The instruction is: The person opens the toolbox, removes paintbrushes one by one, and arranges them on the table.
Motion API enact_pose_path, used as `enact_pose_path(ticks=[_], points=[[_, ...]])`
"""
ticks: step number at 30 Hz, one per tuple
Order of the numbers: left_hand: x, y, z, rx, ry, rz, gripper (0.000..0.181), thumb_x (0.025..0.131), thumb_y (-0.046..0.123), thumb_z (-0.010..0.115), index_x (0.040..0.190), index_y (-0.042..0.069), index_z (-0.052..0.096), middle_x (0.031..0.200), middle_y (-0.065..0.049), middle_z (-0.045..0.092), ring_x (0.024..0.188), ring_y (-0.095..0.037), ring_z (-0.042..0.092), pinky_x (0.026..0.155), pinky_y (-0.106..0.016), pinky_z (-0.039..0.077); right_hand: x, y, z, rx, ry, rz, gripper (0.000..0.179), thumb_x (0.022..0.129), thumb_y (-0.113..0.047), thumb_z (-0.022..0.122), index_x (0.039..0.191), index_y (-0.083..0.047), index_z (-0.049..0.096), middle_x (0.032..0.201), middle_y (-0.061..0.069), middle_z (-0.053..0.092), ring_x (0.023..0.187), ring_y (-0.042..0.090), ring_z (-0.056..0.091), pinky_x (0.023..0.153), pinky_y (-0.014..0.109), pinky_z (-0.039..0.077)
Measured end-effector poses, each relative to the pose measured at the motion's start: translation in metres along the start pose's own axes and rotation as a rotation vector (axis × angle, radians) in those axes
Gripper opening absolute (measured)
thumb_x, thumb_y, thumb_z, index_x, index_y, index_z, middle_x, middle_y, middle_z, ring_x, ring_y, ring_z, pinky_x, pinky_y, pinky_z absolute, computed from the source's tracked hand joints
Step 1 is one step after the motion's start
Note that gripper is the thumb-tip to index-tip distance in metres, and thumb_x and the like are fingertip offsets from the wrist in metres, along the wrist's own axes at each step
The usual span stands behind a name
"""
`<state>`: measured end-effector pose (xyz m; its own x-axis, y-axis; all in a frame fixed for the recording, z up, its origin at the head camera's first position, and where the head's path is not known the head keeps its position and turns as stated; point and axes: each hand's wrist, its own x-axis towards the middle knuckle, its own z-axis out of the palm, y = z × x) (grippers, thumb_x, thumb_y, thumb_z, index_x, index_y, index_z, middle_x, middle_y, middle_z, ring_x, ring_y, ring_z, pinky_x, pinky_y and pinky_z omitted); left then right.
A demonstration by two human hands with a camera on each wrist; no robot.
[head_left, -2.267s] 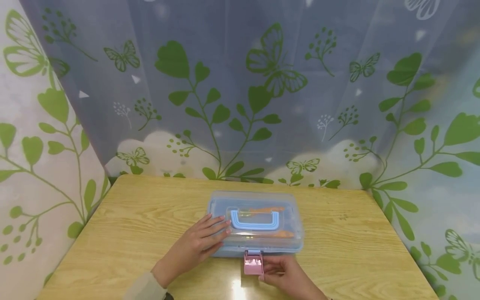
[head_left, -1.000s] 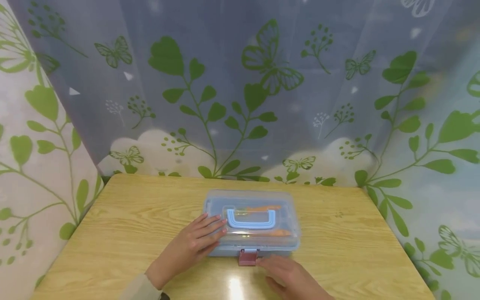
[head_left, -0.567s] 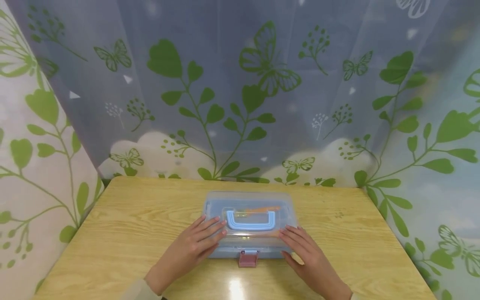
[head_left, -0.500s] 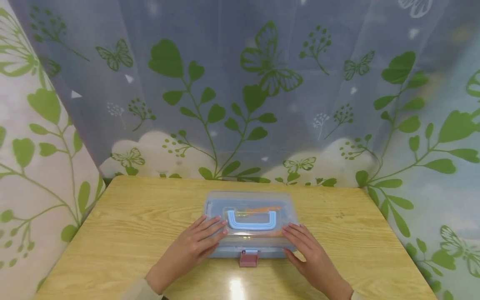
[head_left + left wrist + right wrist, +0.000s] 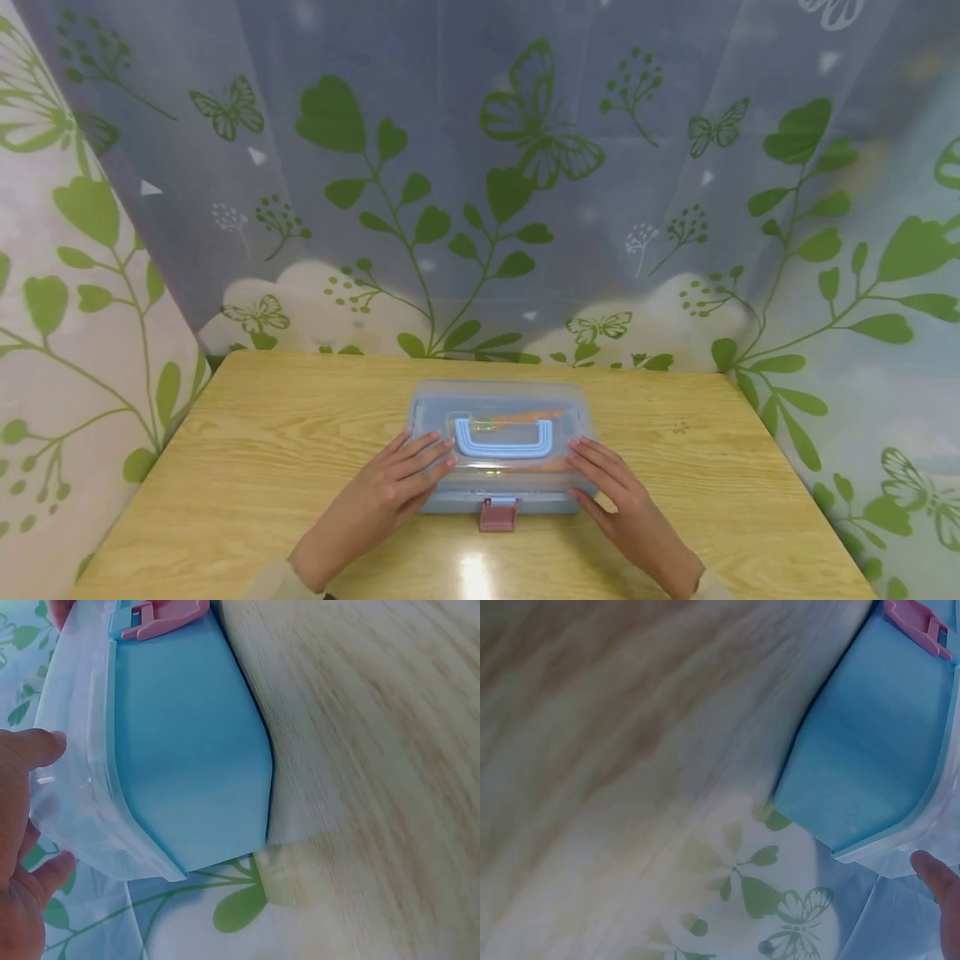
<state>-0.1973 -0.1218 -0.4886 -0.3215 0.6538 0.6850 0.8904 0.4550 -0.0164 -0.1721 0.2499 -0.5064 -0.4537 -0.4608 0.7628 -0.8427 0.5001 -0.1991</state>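
A light-blue plastic storage box [image 5: 457, 502] with a clear lid [image 5: 517, 398] stands on the table, its lid down. On top of the lid lies a blue handle [image 5: 503, 452]; orange shapes [image 5: 528, 417] show through the clear plastic. At the front, a pink latch [image 5: 498, 516] sticks outward, away from the box wall [image 5: 187, 742]. My left hand [image 5: 382, 492] rests on the lid's left end with fairly straight fingers. My right hand [image 5: 626, 500] touches the right end, fingers on top and thumb near the front edge. Most of the right hand is outside the right wrist view.
The wood-grain table [image 5: 300, 400] extends to both sides of the box. A printed curtain with leaves and butterflies [image 5: 450, 167] hangs behind the table and along both sides. Light glares on the tabletop in front of the latch.
My right hand has let go of the pink latch and moved up and right onto the lid's right end. The latch has changed its tilt. My left hand has stayed on the lid.
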Motion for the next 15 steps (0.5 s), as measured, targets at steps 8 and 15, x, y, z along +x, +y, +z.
enact_pose_path(ticks=[8,15], points=[[-0.0013,0.0052,-0.0013,-0.038,-0.023,-0.054,0.055,0.080,0.007,0.079,0.134,0.008,0.066,0.145,-0.010,0.060,0.132,-0.032,0.058,0.102,-0.061,0.047,0.0017,0.0010,0.0002,0.042,0.028,-0.032,0.042,0.103,-0.022,0.062,0.127,0.012,0.064,0.135,0.027,0.061,0.137,0.033,0.051,0.116,0.025,0.038],[-0.0034,0.0065,0.0012,-0.048,-0.012,-0.062,0.057,0.080,0.006,0.078,0.136,0.007,0.065,0.146,-0.011,0.059,0.133,-0.033,0.057,0.101,-0.060,0.049,0.0001,0.0025,0.0011,0.066,0.053,-0.025,0.042,0.102,-0.022,0.063,0.125,0.013,0.065,0.134,0.027,0.061,0.138,0.030,0.051,0.114,0.024,0.039]])
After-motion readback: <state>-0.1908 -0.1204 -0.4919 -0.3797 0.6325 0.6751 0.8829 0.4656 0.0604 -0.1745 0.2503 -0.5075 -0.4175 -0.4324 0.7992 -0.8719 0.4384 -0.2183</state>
